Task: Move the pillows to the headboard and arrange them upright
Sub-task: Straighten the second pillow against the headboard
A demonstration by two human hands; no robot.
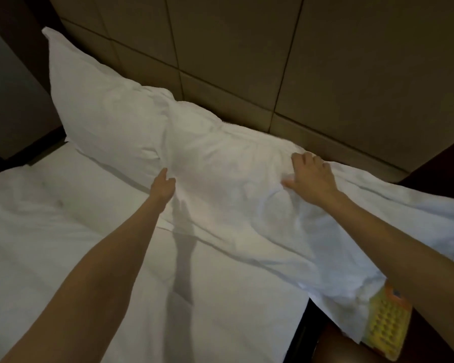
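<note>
One white pillow (100,100) stands upright, leaning on the padded brown headboard (247,48) at the left. A second white pillow (233,179) lies lower and slumped to its right, its far edge against the headboard. My left hand (164,186) touches this pillow's left side where the two pillows meet, fingers pinching the fabric. My right hand (309,174) presses flat on its upper right part, fingers spread. The second pillow's right end hangs over the bed's edge.
The white bed sheet (76,244) fills the lower left. A yellow and orange object (388,320) lies under the pillow's corner at the lower right, beside dark furniture (443,158). A dark nightstand area (16,100) lies left of the bed.
</note>
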